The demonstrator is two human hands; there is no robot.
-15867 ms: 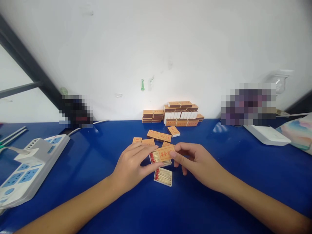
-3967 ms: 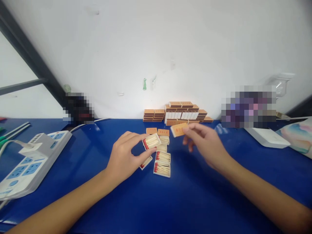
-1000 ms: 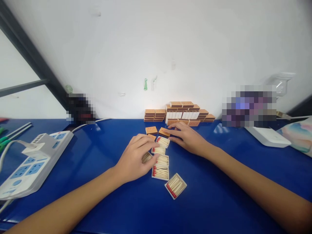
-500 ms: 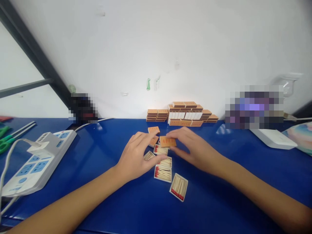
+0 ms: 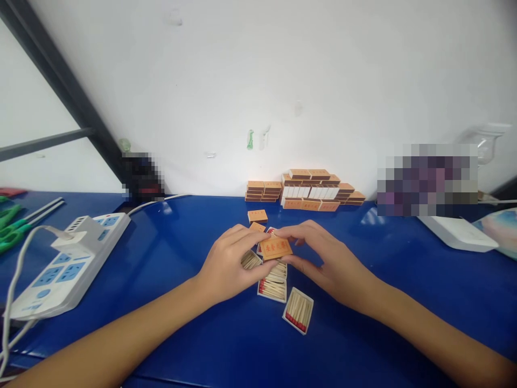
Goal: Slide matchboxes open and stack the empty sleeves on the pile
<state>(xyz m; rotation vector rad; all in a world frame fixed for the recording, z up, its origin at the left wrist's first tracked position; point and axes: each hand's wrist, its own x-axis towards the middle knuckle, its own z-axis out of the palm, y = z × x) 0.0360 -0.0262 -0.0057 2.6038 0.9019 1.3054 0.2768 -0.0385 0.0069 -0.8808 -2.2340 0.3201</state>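
Observation:
An orange matchbox (image 5: 276,248) is pinched between both hands above the blue table (image 5: 169,323). My right hand (image 5: 327,261) grips its right end with thumb and fingers. Fingertips of my left hand (image 5: 230,264) meet its left end. Under and around it lie several open trays of red-tipped matches: one (image 5: 272,289) just below, another (image 5: 299,317) to the lower right, one (image 5: 250,260) partly under my left fingers. A closed orange matchbox (image 5: 257,216) lies farther back.
Stacks of matchboxes (image 5: 309,189) stand against the white wall. A white power strip (image 5: 64,264) with a plugged cable lies at left, green scissors (image 5: 10,229) beyond it. A white flat box (image 5: 458,233) and a pastel item (image 5: 503,226) sit at right.
Over the last second my right hand picked an orange matchbox off the table behind the trays and brought it toward me; my left hand has come up to meet it.

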